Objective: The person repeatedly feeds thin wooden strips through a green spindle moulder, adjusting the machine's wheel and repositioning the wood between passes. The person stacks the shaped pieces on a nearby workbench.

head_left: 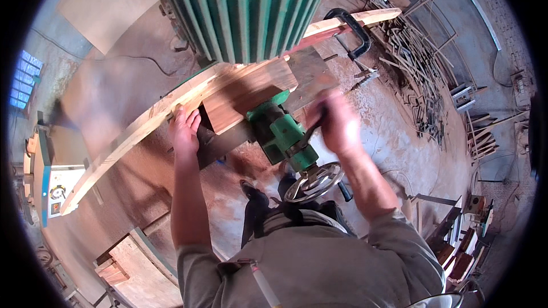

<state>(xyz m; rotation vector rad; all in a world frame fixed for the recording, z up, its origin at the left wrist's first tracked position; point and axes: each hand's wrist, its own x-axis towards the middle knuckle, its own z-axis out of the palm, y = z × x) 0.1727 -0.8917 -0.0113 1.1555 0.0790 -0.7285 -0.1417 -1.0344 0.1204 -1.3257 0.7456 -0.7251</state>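
My left hand (186,129) lies with its fingers stretched out against a long pale wooden beam (137,127), left of a brown wood block (245,98). A green screw clamp (285,132) with a metal handwheel (314,182) presses toward the near side of the block. My right hand (338,121), smeared by motion, is closed round the dark lever (308,137) on the clamp. Above the beam hangs a large ribbed green motor housing (245,11), which hides part of the beam and block.
A black C-clamp (357,37) grips the beam's far right part. Scrap wood strips (414,60) lie heaped at the right. Boards (142,271) stand at lower left, and a white control panel (60,191) is near the beam's left end. A cable (137,59) runs across the floor.
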